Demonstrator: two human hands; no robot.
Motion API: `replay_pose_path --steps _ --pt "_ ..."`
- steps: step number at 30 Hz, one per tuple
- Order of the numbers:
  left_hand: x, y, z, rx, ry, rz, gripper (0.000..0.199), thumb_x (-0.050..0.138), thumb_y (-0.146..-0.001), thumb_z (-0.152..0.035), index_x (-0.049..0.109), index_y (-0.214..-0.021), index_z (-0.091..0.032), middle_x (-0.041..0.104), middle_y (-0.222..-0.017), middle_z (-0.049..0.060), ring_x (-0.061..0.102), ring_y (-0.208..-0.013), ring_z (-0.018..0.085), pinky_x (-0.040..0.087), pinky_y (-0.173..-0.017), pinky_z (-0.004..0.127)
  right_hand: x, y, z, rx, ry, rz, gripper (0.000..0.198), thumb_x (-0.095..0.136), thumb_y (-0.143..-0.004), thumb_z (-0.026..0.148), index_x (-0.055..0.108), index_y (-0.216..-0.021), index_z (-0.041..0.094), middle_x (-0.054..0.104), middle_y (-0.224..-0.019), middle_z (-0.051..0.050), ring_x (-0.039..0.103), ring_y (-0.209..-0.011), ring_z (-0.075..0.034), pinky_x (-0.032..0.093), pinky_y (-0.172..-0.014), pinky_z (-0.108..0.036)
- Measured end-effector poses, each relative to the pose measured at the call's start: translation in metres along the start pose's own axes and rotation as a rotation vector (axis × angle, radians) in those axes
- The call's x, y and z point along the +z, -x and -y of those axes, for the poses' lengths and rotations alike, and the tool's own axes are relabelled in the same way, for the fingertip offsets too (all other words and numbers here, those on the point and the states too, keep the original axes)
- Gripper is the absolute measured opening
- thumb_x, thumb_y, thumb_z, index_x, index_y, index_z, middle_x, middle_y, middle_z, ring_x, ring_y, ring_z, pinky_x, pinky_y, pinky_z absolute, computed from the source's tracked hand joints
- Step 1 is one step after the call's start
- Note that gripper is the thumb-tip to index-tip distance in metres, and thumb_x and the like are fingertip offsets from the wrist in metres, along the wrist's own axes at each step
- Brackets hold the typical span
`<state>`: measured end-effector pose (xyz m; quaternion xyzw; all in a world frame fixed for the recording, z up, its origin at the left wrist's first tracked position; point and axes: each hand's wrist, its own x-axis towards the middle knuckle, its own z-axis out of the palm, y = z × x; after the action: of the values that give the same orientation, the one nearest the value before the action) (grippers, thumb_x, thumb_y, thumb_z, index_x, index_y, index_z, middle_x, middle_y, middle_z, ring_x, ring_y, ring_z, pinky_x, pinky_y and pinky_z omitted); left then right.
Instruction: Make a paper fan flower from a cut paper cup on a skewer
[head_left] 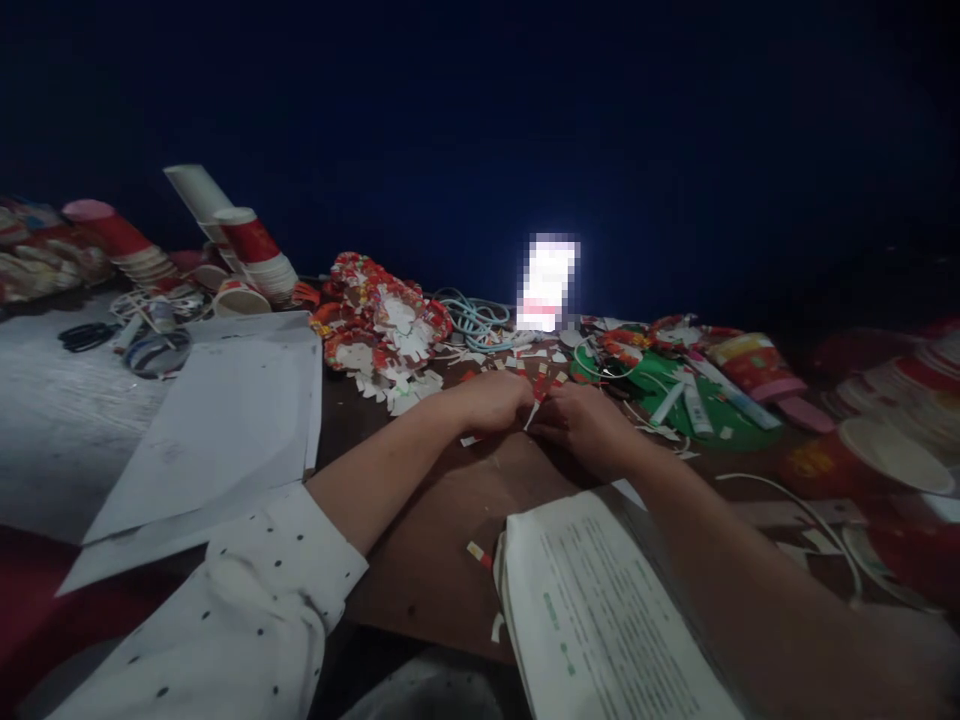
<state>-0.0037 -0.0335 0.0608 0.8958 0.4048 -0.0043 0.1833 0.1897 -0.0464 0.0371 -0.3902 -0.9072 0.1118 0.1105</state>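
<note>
Evidently both hands meet over the tabletop [439,545], knuckles almost together. The fingers of the left hand [499,402] are curled in tightly, and those of the right hand [591,425] are bent in a pinch; between them they grip a small red-and-white paper piece [535,398], its pale edge pointing down in the narrow gap. The exact grip of each fingertip is hidden by the knuckles.

Just beyond the fingers lie many cut paper scraps [531,354], and farther off, a little to the right, a bright screen [549,285] stands tilted, its display pixelated. A pale blue cable [474,318] is coiled to the far left of the fingers, beside a heap of red-and-white cut paper [394,325]. Farther left come a white board [225,420] and a leaning stack of red-and-white cups [259,255].

To the right of the fingers, a white tube [697,405] lies on a green sheet [724,415], with a red-and-yellow cup [757,367] at its far edge. Well to the right, a larger-looking cup [896,455] lies on its side, a white cord [821,520] near it. Nearer the wearer than the fingers, a printed book [592,600] rests under the right forearm.
</note>
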Motion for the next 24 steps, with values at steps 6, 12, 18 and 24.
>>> replay_pose_path --steps 6,12,18,24 --pt "0.004 0.000 0.003 0.031 -0.036 -0.023 0.021 0.061 -0.070 -0.008 0.077 -0.076 -0.019 0.073 -0.082 0.006 0.064 -0.078 0.019 0.041 -0.066 0.026 0.003 0.002 -0.003 -0.003 -0.065 -0.011 0.015 0.067 -0.088 0.032 0.080 -0.091 0.025 0.075 -0.093 -0.006 0.066 -0.091 -0.022 0.046 -0.081 -0.031" --pt "-0.006 0.002 0.008 0.104 -0.041 -0.088 0.018 0.060 -0.074 -0.009 0.075 -0.080 -0.017 0.072 -0.094 0.006 0.063 -0.089 0.019 0.045 -0.076 0.026 -0.002 0.002 -0.010 0.025 -0.274 -0.321 0.017 0.063 -0.089 0.032 0.077 -0.087 0.022 0.074 -0.086 -0.005 0.066 -0.085 -0.021 0.049 -0.081 -0.033" --pt "-0.032 0.016 0.010 0.133 0.264 -0.186 0.016 0.060 -0.077 -0.011 0.073 -0.083 -0.017 0.070 -0.092 0.004 0.062 -0.088 0.015 0.046 -0.081 0.025 -0.019 0.003 -0.002 -0.016 -0.060 -0.384 0.027 0.073 -0.082 0.037 0.075 -0.106 0.024 0.073 -0.113 -0.009 0.062 -0.108 -0.029 0.044 -0.095 -0.043" --pt "-0.032 0.013 0.009 0.023 0.598 -0.334 0.012 0.068 -0.079 -0.022 0.074 -0.087 -0.016 0.072 -0.092 0.004 0.064 -0.087 0.015 0.049 -0.082 0.027 -0.013 0.002 0.002 0.132 -0.071 -0.448 0.017 0.063 -0.086 0.032 0.075 -0.091 0.021 0.073 -0.099 -0.009 0.062 -0.099 -0.027 0.043 -0.091 -0.041"
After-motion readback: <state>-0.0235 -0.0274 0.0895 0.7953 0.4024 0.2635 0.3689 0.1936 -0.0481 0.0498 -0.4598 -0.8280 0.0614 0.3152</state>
